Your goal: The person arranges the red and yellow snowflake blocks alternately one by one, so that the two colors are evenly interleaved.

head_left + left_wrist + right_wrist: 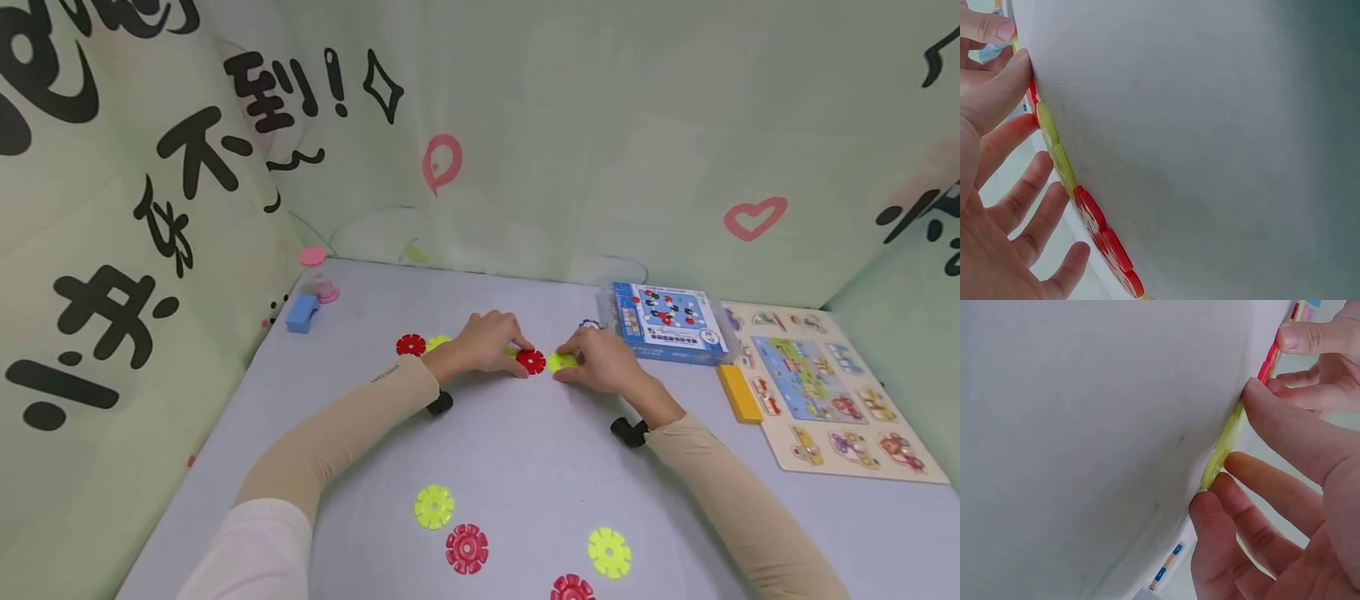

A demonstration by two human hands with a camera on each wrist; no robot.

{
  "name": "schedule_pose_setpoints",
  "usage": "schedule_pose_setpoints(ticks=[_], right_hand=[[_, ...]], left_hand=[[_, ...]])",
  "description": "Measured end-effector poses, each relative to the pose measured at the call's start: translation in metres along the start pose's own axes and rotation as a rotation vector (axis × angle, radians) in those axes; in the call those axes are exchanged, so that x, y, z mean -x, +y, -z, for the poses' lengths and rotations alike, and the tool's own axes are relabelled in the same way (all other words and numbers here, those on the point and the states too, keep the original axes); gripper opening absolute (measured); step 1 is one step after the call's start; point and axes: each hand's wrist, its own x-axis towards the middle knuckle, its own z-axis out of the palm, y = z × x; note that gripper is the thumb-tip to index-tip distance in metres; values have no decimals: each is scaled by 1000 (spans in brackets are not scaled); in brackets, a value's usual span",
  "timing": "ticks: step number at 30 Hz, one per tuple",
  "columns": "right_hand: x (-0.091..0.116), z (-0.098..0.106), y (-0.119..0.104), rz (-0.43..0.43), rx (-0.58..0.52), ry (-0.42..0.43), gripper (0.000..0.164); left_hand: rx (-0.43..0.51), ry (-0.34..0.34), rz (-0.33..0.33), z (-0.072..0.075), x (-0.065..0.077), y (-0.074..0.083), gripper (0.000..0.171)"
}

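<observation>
Both hands meet far out over the table at a line of notched plastic flower discs. My left hand (491, 342) pinches a red flower disc (532, 362) between thumb and fingers, its other fingers spread. Along that line to the left lie another red disc (410, 345) and a yellow-green one (437, 342), partly hidden by the hand. A yellow-green flower disc (1227, 440) is pinched by my right hand (600, 360) at its edges, flat and close over the table. This disc's left edge faces the red one, a small gap apart in the head view.
Nearer me lie loose discs, yellow-green (433, 507) and red (467, 548) among them. At right are a blue boxed set (671, 323), a yellow block (739, 393) and a wooden picture puzzle board (821, 458). A blue block (302, 313) and a pink-capped bottle (315, 271) stand back left.
</observation>
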Motion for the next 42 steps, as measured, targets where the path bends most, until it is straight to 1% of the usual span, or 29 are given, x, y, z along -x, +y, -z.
schedule_pose_setpoints(ticks=[4, 7, 9, 11, 12, 14, 15, 17, 19, 20, 22, 23, 24, 26, 27, 29, 31, 32, 35, 38, 40, 42], right_hand=[[3, 0, 0, -8, 5, 1, 45], [13, 1, -2, -17, -1, 7, 50], [27, 0, -5, -9, -17, 11, 51], [48, 0, -12, 26, -38, 8, 47], [61, -1, -16, 57, -51, 1, 44], [88, -2, -27, 126, -83, -50, 40], [102, -3, -34, 162, -101, -93, 39], [130, -6, -48, 213, -131, -216, 41], [154, -11, -62, 239, -148, -351, 47], [165, -14, -67, 259, -152, -397, 49], [181, -21, -76, 313, -133, -437, 52], [187, -24, -79, 340, -119, -432, 53], [193, -27, -81, 374, -102, -407, 52], [202, -33, -83, 462, -57, -326, 46], [205, -37, -85, 488, -39, -287, 43], [211, -43, -87, 512, -23, -227, 36], [215, -47, -89, 506, -26, -199, 33], [216, -49, -90, 481, -45, -206, 31], [215, -48, -91, 373, -87, -276, 36], [212, -45, -92, 300, -101, -337, 44], [211, -43, -93, 287, -87, -349, 49], [210, -42, -93, 293, -70, -341, 49]], left_hand=[[10, 12, -15, 0, -1, -1, 47], [11, 23, -29, -1, -2, -1, 47], [1, 25, -38, 0, -3, 0, 48], [-3, 25, -50, 0, -5, 2, 50], [-8, 24, -60, 0, -6, 4, 51], [-14, 18, -81, 1, -7, 9, 52], [-16, 15, -92, 1, -8, 12, 53], [-18, 10, -114, 1, -9, 17, 53], [-21, 10, -125, 1, -11, 23, 55], [-25, 11, -127, 0, -12, 25, 56], [-35, 13, -120, 0, -13, 29, 56], [-45, 13, -113, 0, -14, 30, 56], [-51, 14, -107, 0, -15, 32, 56], [-67, 11, -95, -1, -16, 34, 54], [-73, 11, -90, -1, -17, 34, 53], [-79, 11, -84, -3, -18, 35, 50], [-78, 12, -80, -4, -19, 36, 49], [-81, 15, -78, -4, -19, 36, 49], [-82, 15, -73, -5, -19, 37, 49], [-86, 9, -73, -4, -19, 38, 49], [-86, 3, -74, -4, -19, 39, 49], [-82, 1, -75, -4, -19, 41, 49]])
